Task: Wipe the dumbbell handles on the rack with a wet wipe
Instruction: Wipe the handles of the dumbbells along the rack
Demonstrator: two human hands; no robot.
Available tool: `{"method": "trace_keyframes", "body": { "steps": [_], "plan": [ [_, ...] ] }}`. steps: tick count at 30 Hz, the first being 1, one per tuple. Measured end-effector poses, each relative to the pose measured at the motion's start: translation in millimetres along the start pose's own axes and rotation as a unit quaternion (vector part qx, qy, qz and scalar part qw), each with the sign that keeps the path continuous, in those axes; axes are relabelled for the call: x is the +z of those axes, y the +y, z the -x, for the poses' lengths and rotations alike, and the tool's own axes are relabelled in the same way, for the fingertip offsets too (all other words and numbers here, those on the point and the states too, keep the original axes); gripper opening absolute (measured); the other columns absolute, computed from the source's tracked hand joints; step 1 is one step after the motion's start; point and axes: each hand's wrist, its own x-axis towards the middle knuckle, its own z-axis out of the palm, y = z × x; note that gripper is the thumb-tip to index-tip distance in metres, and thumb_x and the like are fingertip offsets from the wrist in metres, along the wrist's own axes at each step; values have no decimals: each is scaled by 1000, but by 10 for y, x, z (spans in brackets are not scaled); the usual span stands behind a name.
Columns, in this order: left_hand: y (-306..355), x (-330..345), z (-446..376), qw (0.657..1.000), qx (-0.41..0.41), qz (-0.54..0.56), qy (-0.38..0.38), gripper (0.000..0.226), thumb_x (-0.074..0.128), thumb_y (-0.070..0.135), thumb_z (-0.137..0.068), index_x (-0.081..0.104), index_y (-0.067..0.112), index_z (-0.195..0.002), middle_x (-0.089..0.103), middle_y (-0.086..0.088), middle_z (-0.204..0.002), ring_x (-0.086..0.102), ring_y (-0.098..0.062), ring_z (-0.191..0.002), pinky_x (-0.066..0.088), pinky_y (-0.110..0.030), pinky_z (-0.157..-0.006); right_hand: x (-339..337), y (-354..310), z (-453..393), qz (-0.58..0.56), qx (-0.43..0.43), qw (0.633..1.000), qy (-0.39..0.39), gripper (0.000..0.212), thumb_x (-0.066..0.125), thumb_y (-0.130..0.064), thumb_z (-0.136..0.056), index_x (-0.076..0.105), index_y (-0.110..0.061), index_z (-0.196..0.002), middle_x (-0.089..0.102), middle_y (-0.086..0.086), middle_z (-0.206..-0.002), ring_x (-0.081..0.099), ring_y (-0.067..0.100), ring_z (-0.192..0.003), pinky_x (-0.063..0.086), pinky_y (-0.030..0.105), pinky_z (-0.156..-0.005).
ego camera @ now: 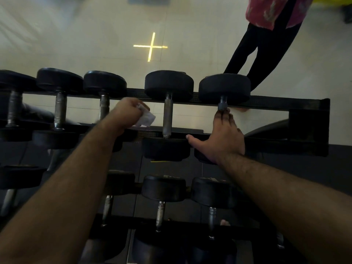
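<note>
The left hand [128, 113] is curled round a white wipe [145, 117], held between two handles on the rack's [285, 103] top row. The right hand [224, 137] lies along the rightmost dumbbell [224, 88], its fingers [223, 116] stretched over the handle, the thumb spread toward the neighbouring dumbbell [168, 85]. More dumbbells fill the lower row [163, 188]. Beyond the rack a person [266, 35] in black trousers stands on the pale floor [95, 35], near a yellow cross [151, 47].

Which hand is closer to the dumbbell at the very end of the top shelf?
Right. The right hand lies on that end dumbbell, fingers along its handle. The left hand, holding the wet wipe, is two dumbbells over to the left.
</note>
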Motion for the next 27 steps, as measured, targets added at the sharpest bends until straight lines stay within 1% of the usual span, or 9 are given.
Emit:
{"method": "trace_keyframes", "body": {
  "steps": [4, 7, 11, 14, 16, 19, 22, 24, 27],
  "plan": [
    [513, 229, 363, 991, 42, 128, 20, 24, 55, -2, -99, 74, 5, -113, 74, -20, -96, 72, -23, -77, 62, -34, -66, -16, 15, 35, -60, 6, 998, 5, 142, 30, -107, -70, 11, -9, -170, 19, 12, -177, 21, 30, -163, 36, 56, -123],
    [871, 570, 622, 975, 53, 213, 38, 25, 55, 1, -101, 72, 8, -118, 74, -16, -104, 73, -23, -91, 63, -32, -73, -28, 107, 49, -140, -15, 989, 35, 125, 34, -99, -80, 17, -12, -169, 25, 7, -176, 29, 27, -160, 33, 59, -124],
    [1189, 1045, 827, 955, 56, 289, 42, 23, 60, 6, -102, 69, 11, -123, 72, -11, -114, 72, -22, -102, 63, -32, -78, -54, 451, -15, -299, -102, 946, 73, 85, 45, -74, -98, 42, -19, -163, 41, 2, -169, 40, 20, -153, 37, 57, -122],
    [1343, 1436, 919, 928, 15, 369, 51, 28, 62, 0, -99, 66, 8, -126, 72, -14, -118, 73, -27, -105, 63, -37, -82, -110, 1075, -132, -240, -142, 953, 117, 73, 43, -63, -102, 61, -10, -148, 61, 11, -151, 53, 27, -142, 42, 52, -117],
    [1423, 1705, 939, 910, -21, 411, 53, 31, 62, -4, -97, 65, 5, -127, 72, -16, -120, 73, -29, -103, 63, -37, -81, -146, 1573, -285, -134, -150, 972, 122, 82, 40, -69, -99, 55, -8, -152, 54, 15, -158, 45, 32, -149, 34, 52, -124],
    [1576, 2079, 936, 887, -57, 448, 99, 30, 58, -7, -96, 67, 2, -124, 74, -17, -114, 73, -26, -93, 61, -36, -71, -102, 2200, -593, 59, -133, 989, 41, 115, 27, -90, -90, 19, -7, -169, 16, 17, -178, 9, 33, -165, 10, 57, -132],
    [1716, 2392, 933, 875, -56, 442, 192, 21, 60, -5, -93, 70, 4, -109, 75, -9, -93, 70, -17, -73, 57, -31, -61, 41, 2553, -845, 134, -128, 983, -19, 140, 15, -107, -74, -11, -7, -169, -15, 17, -178, -17, 34, -164, -4, 61, -131],
    [1755, 2529, 908, 870, -33, 424, 249, 14, 64, -1, -90, 69, 7, -101, 72, -4, -82, 66, -14, -67, 53, -31, -57, 165, 2662, -944, 133, -152, 979, -13, 147, 19, -109, -70, -18, -6, -167, -22, 19, -176, -21, 36, -163, -6, 63, -130],
    [1704, 2625, 828, 876, -4, 385, 290, 21, 63, -1, -82, 69, 7, -101, 73, -7, -88, 68, -14, -73, 57, -32, -61, 343, 2727, -965, 123, -169, 977, 33, 152, 25, -110, -67, -12, -2, -168, -16, 23, -176, -15, 40, -164, -5, 66, -129]
  ]
}}
